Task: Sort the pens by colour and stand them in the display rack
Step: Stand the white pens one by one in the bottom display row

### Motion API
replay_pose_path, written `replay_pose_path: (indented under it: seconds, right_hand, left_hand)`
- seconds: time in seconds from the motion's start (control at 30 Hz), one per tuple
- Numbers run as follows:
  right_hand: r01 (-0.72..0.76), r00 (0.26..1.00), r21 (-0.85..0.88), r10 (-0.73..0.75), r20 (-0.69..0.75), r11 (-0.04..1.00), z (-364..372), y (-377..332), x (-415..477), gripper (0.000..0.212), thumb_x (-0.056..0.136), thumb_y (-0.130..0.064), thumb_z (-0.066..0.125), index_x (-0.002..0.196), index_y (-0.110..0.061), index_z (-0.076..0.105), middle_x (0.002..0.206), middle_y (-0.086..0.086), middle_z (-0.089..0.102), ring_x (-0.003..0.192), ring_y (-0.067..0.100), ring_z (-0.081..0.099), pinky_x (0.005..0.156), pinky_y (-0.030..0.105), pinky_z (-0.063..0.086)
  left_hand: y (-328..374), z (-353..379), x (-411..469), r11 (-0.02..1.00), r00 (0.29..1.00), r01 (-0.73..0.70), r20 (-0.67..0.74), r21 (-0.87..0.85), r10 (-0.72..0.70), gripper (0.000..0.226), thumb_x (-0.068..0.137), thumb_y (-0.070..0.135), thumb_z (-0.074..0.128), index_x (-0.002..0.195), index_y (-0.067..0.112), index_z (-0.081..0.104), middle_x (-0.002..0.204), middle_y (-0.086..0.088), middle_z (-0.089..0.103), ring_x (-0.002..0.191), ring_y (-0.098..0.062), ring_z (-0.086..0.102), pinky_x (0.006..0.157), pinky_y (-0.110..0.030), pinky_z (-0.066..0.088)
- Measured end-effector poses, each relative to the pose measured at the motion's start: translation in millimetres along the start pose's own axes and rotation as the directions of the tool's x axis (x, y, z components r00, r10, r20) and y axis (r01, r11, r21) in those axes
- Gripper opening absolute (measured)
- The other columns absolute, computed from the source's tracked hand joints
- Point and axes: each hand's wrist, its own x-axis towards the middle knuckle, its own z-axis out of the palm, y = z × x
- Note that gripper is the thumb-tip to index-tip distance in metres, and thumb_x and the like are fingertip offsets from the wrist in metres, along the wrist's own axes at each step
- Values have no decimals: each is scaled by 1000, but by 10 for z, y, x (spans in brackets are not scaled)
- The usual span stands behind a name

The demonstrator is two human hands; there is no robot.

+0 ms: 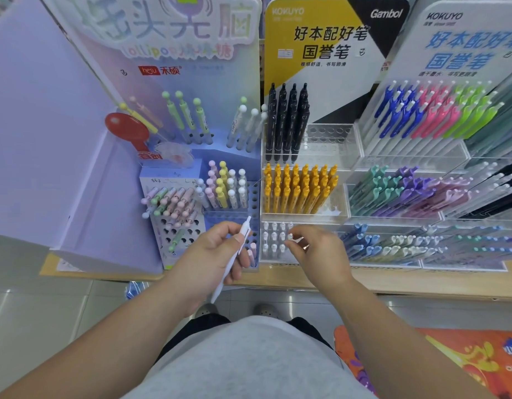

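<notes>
The left hand's (217,251) thumb and curled fingers pinch a loose white pen (245,231) near its upper half. The pen slants, its top sticking up past the thumb and its tip pointing down below the palm.

The right hand's (321,254) thumb and forefinger close on the top of a standing white pen (290,237), while the other fingers curl loosely. That pen stands in the front tier of the clear display rack (343,210), among rows of other white pens (274,237).

Behind them, yellow pens (298,188) fill the middle tier and black pens (286,122) the back. A purple stand (250,197) of pastel pens sits just left.
</notes>
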Motion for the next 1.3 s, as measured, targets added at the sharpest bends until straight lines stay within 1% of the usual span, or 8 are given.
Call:
replay_pose_path:
  seconds: [0.3,0.37,0.5,0.8,0.9,1.0,1.1,1.3]
  right_hand:
    - [-107,976,-5,106,189,994,-290,-139,55,22,89,-31,70,109,-24,69,85,-11,69,71,7,62,69,29,54]
    - [-174,974,176,143,176,969,-461,-258,87,15,90,-28,70,104,-24,70,79,-12,67,67,6,61,65,26,53]
    - [-302,943,653,118,310,695,-769,-532,101,14,86,-13,74,100,-13,73,81,4,73,70,16,68,64,20,52]
    - [-275,959,737,117,260,618,-945,-509,12,20,82,-6,76,99,-14,73,81,10,71,72,33,62,67,31,54]
    - [-253,967,731,145,208,634,-1071,-444,15,18,82,-4,75,97,-13,72,79,10,71,71,29,64,67,27,55]
    - [-235,972,688,187,145,687,-1199,-304,39,18,82,-6,76,97,-14,72,76,8,69,72,27,65,68,25,54]
    - [-224,974,579,192,118,784,-1169,-228,17,17,82,-8,77,95,-18,72,76,0,68,71,15,65,68,18,52]
    - [-92,996,338,84,36,937,-807,-201,-78,20,81,-9,79,97,-19,72,83,-10,65,78,3,64,73,9,48]
  left_hand:
    - [8,59,19,998,999,-26,39,51,24,10,100,13,53,102,7,60,77,-5,69,64,-19,60,69,-40,48]
    - [8,81,45,997,999,-34,43,68,31,11,100,14,54,101,9,64,77,-4,69,66,-17,61,74,-41,49]
    - [56,196,66,995,990,-62,133,77,51,12,100,15,54,102,11,65,79,-4,69,69,-18,62,72,-39,48]
    - [231,466,77,987,963,-145,241,75,123,20,103,16,48,104,13,67,89,-7,73,78,-20,68,85,-44,54]
    - [205,450,160,937,955,-235,243,258,173,23,103,27,47,105,30,69,103,4,72,98,-14,67,90,-38,54]
    - [50,305,349,677,913,-386,151,627,380,20,98,29,56,115,34,65,111,14,62,102,-5,57,90,-30,48]
    - [-116,180,509,459,879,-368,143,809,454,36,91,30,67,126,24,64,116,2,61,112,-20,54,94,-36,45]
    - [-268,181,631,453,913,-322,146,832,381,43,92,32,66,134,26,60,128,1,63,124,-23,49,98,-34,39]
